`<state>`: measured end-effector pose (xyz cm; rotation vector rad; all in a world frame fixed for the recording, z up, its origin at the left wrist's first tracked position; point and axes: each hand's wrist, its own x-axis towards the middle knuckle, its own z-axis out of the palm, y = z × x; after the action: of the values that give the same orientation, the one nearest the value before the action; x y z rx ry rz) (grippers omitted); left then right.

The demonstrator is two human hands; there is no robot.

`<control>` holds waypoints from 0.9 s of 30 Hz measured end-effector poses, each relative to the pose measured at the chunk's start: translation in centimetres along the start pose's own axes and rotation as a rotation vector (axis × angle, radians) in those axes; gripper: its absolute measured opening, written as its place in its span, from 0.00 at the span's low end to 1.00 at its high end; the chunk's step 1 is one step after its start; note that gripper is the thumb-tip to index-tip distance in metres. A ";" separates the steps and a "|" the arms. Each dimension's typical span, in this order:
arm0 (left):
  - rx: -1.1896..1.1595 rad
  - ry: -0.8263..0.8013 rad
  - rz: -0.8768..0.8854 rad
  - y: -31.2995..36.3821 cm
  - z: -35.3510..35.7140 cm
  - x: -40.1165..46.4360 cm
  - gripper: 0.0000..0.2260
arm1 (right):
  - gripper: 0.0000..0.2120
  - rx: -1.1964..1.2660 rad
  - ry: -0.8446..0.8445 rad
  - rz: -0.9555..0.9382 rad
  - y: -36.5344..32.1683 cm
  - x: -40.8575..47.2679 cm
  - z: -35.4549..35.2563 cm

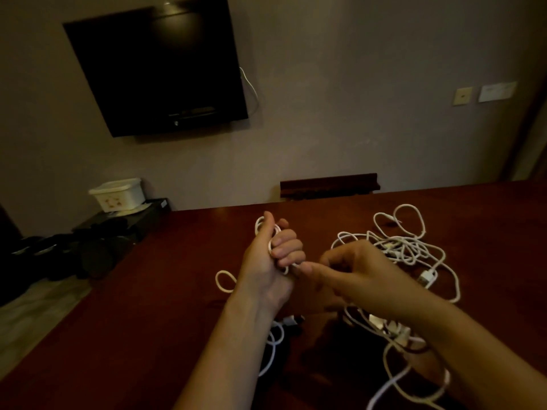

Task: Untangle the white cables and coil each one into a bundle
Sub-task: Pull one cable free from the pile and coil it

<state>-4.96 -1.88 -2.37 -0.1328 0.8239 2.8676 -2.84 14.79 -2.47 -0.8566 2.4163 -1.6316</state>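
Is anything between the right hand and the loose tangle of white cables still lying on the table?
Nothing visible. The right hand pinches the cable end at the coil gripped in the left hand; the tangled cables lie just beyond it on the table, with nothing between them.

A dim lived-in room — likely a home or hotel room: a wall-mounted television (pixel 157 69) at eleven o'clock, a dark red wooden table (pixel 148 306), wall switch plates (pixel 463 96) at two o'clock.

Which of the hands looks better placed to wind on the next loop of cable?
Probably the right hand: it pinches the cable end beside the coil, which the left hand grips.
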 end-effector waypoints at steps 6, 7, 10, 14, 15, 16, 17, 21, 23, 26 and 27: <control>0.100 -0.118 0.047 0.6 -0.6 0.0 0.16 | 0.14 -0.237 0.149 -0.071 1.9 0.3 -0.7; 0.156 -0.113 0.069 0.6 -0.6 0.0 0.14 | 0.13 -0.360 0.203 -0.096 2.3 0.3 -0.8; 0.280 -0.063 0.144 0.0 -0.5 0.2 0.05 | 0.13 -0.730 0.388 -0.193 3.3 0.5 -0.7; 0.316 0.025 0.193 -0.7 0.1 0.6 0.06 | 0.12 -0.902 0.657 -0.234 3.2 0.9 -0.7; 0.367 0.052 0.209 -1.0 0.2 0.6 0.07 | 0.11 -0.889 0.686 -0.243 3.1 0.9 -0.6; 0.418 0.078 0.231 -1.2 0.2 0.5 0.08 | 0.10 -0.874 0.693 -0.244 3.0 0.8 -0.5; 0.456 0.091 0.258 -1.4 0.3 0.4 0.09 | 0.10 -0.858 0.684 -0.237 3.1 0.8 -0.4; 0.686 0.087 0.325 -1.8 -0.5 0.7 0.10 | 0.08 -0.693 0.585 -0.159 4.0 1.1 -0.2; 0.809 0.083 0.348 -1.8 -0.8 0.8 0.09 | 0.07 -0.577 0.534 -0.086 4.0 1.2 -0.1; 1.142 0.017 0.363 -2.4 -1.1 0.2 0.05 | 0.10 -0.457 0.503 -0.036 4.0 1.2 0.0; 1.208 -0.014 0.324 -2.6 -1.0 -0.2 0.04 | 0.10 -0.391 0.486 -0.041 3.9 1.1 0.1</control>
<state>-4.31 -0.25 -4.57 0.1821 2.5105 2.0606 -5.28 15.22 -5.67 -0.6019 3.1451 -1.5471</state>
